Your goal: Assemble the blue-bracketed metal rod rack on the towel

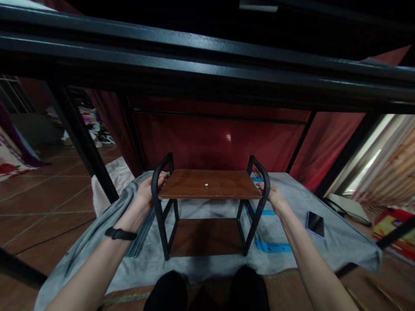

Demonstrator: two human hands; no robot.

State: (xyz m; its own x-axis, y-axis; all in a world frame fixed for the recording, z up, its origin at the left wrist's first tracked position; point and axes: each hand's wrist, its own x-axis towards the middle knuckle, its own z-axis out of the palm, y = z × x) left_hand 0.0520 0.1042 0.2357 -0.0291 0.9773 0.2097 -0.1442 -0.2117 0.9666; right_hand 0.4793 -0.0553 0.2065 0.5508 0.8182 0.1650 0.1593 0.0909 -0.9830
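A small two-tier shelf [203,183] with brown wood-look boards and a black tube frame stands upright in front of me on a grey cloth. My left hand [146,189] grips its left side, fingers reaching through the curved side tube to the upper board's end. On the opposite side, my right hand [271,192] grips it in the same way, fingertips inside the right tube. Both hands are closed, though the tubes partly hide their fingers. Small coloured bits show by the fingertips, too small to name. A white spot marks the upper board.
Dark tubes [142,231] lie left of the shelf, blue strips [274,247] right of it. A phone [315,224] lies farther right on the grey cloth [293,190]. Thick black metal rails [207,56] cross above, with slanting posts at both sides. Red fabric [223,142] hangs behind.
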